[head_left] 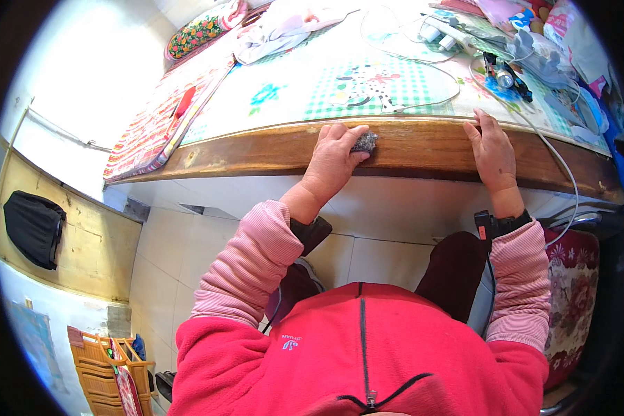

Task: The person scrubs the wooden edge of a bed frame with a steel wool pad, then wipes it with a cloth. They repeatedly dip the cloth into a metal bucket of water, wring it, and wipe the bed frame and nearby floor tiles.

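My left hand [330,161] is closed round a grey steel wool scrubber [365,143], which pokes out between thumb and fingers. It presses on the brown wooden front edge [416,151] of a table or bed platform. Farther right, my right hand [494,154] rests on the same edge, fingers stretched forward and thumb apart, holding nothing. Beyond both hands lies a pale tablecloth [274,114] with green checks and a cartoon dog print. Each wrist wears a black band with a small device.
A striped mat [166,114] covers the left end, near a flowered cushion [197,35]. At the right are a headlamp [504,78], a power strip [451,29], plastic bags and a white cable [565,170] hanging over the edge. A flowered chair [572,291] stands right; an orange rack [107,367] lower left.
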